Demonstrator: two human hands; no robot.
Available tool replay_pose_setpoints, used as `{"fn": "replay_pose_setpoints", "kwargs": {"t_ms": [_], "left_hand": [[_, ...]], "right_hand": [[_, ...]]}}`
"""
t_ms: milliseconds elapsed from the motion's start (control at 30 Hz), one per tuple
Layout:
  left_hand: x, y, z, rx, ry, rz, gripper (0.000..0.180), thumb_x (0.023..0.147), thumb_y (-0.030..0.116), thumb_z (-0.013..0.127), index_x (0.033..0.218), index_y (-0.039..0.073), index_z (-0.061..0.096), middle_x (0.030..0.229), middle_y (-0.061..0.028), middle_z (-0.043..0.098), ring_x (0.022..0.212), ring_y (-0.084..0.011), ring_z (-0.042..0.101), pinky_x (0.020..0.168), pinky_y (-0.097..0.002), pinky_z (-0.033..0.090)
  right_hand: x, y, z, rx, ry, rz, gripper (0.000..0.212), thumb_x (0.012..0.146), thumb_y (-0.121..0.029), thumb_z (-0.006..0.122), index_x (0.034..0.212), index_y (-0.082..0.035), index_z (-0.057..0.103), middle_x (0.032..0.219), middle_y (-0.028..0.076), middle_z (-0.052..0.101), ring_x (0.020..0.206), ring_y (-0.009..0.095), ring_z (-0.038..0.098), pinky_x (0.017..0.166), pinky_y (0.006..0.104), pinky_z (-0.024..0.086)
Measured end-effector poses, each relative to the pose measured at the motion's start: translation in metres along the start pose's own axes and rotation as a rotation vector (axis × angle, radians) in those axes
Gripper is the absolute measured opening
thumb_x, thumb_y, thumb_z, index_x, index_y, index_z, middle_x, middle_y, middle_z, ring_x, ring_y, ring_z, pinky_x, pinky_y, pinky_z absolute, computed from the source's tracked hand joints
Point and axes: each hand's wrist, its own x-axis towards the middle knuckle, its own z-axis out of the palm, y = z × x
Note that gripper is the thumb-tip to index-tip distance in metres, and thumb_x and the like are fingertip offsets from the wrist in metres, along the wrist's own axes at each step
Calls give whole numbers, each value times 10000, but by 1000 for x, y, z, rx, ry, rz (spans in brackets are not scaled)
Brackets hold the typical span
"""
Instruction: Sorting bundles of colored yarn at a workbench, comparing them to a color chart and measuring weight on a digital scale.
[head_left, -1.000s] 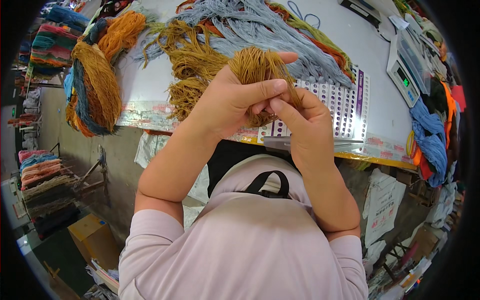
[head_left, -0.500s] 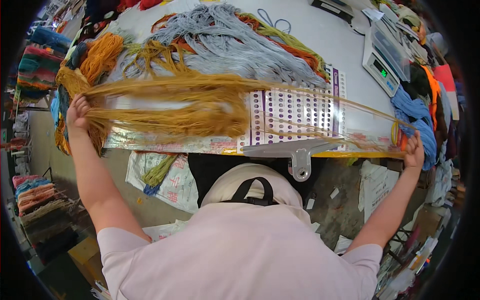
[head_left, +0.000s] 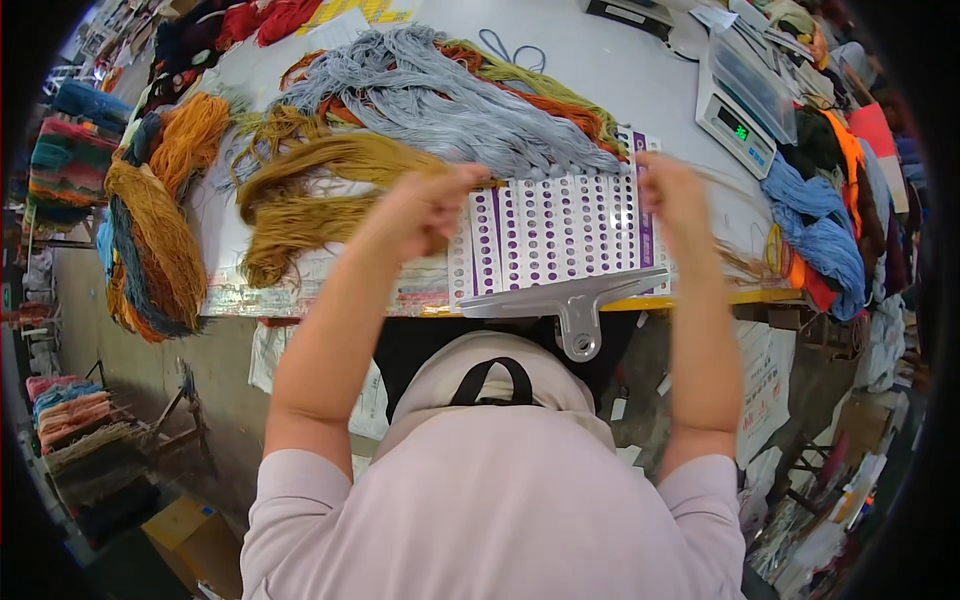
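Note:
A hank of mustard-brown yarn (head_left: 325, 165) lies folded in loops on the table, left of a white card with purple edging and rows of round holes (head_left: 560, 225). My left hand (head_left: 415, 215) is closed at the hank's right end, with a bit of the yarn showing past its fingertips. Above the card's right edge is my right hand (head_left: 675, 200), blurred by motion, its fingers closed. Thin brown strands (head_left: 735, 185) trail rightward from it. A large grey clip (head_left: 575, 300) grips the card's near edge.
Light grey-blue yarn (head_left: 440, 105) is heaped behind the card, over rust and olive yarn. A digital scale (head_left: 735, 125) stands at the right, near blue yarn (head_left: 820, 235). More hanks (head_left: 155, 235) hang over the table's left edge.
Both hands have come inward from the table's two ends, where they held the mustard yarn stretched out. The hank now lies slack and folded on the left.

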Motion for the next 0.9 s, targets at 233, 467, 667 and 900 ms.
{"fn": "replay_pose_setpoints", "kwargs": {"t_ms": [233,467,667,900], "left_hand": [[55,-42,37,287,114,16,161,894,160,536,976,27,575,597,56,392,475,-69,335,452,-246,311],[88,-39,39,883,362,130,240,818,173,587,687,-28,590,552,-58,500,417,-150,435,399,-305,350],[81,-31,39,597,293,121,195,767,122,654,678,-37,588,565,-66,516,425,-148,448,398,-290,350],[83,-31,45,607,339,95,210,757,129,663,681,-54,592,555,-68,517,414,-145,448,393,-294,344]], "right_hand": [[-4,59,103,-530,15,-86,213,807,-243,643,842,-44,712,696,93,669,638,201,639,607,320,479],[-6,72,113,-555,202,-196,127,751,-209,692,769,-84,707,781,57,645,696,249,624,631,342,480],[-15,69,125,-710,274,-342,77,764,-126,687,789,-54,675,809,69,619,685,234,611,624,317,475],[-16,73,107,-509,91,-389,180,767,-79,608,905,-45,718,918,67,648,758,240,625,690,309,489]]}}
